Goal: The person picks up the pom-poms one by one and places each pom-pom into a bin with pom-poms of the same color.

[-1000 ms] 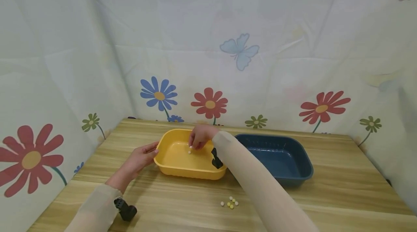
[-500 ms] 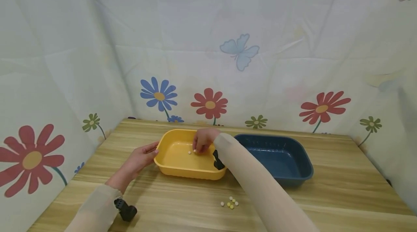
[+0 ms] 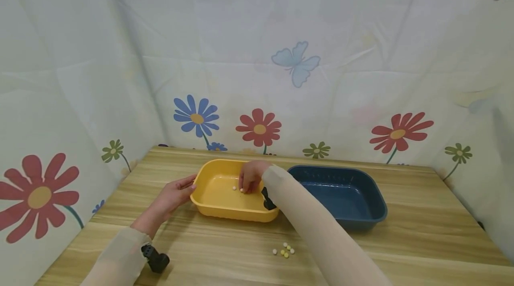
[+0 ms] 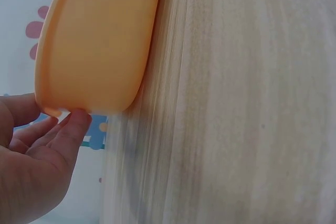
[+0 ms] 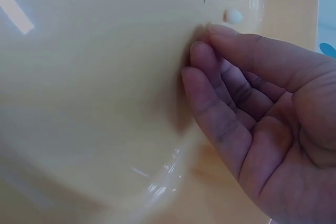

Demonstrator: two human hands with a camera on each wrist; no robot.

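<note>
Right grip (image 3: 250,179) released: fingers relaxed and slightly bent, holding nothing, down inside the yellow tray (image 3: 218,208). Index fingertip just beside a white bead (image 5: 233,16) on the tray floor, whether touching it or a hair apart hard to tell. A second bead (image 3: 234,187) close by on the same floor, to the left.

Left grip (image 3: 174,194) likewise released, straight fingers resting against the tray's left end, steadying it on the desk (image 3: 401,250).

Further out: a blue tray (image 3: 373,214) just right of the yellow one, and a small cluster of beads (image 3: 284,250) on the desk in front of both.

Step in hand, judged from this: bead set down in the yellow tray, drop-off finishing. Next move probably back to the cluster, calling for a fine fingertip pinch on one small round bead apt to roll.
</note>
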